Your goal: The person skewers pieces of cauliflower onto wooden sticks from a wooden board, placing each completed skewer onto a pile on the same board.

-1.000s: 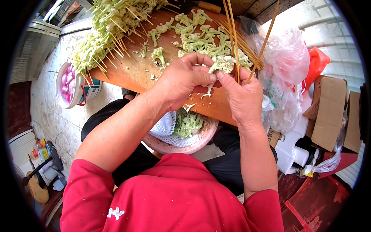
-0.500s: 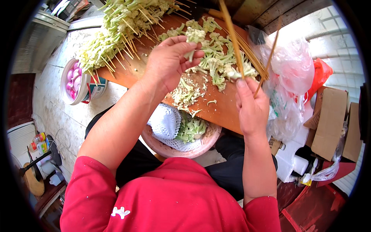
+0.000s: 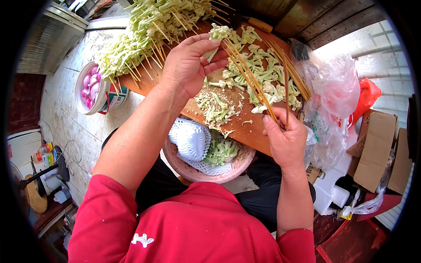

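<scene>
My left hand (image 3: 188, 61) pinches a cauliflower floret (image 3: 219, 33) by its pale stem, above the far part of an orange-brown board (image 3: 144, 83). Several bamboo skewers (image 3: 251, 78) are gripped in my right hand (image 3: 287, 138); most slant up and left, their tips close beside the floret, and one stands apart, more upright. Whether a tip touches the floret I cannot tell. Loose cauliflower florets (image 3: 267, 70) lie under the skewers, with crumbs and trimmings (image 3: 215, 107) nearer to me. At the far left, skewered cauliflower (image 3: 131, 44) forms a large heap.
More skewers (image 3: 291, 72) lie at the board's right side, beside clear plastic bags (image 3: 335, 87). A knife handle (image 3: 260, 24) shows at the far edge. Below the board, a pink basin (image 3: 237, 168) holds cauliflower in white foam netting. A bucket (image 3: 107, 94) of purple onions stands left.
The skewers in my right hand have swung down and left, toward the floret. My left hand still holds the floret, slightly farther away. The whole view has shifted slightly.
</scene>
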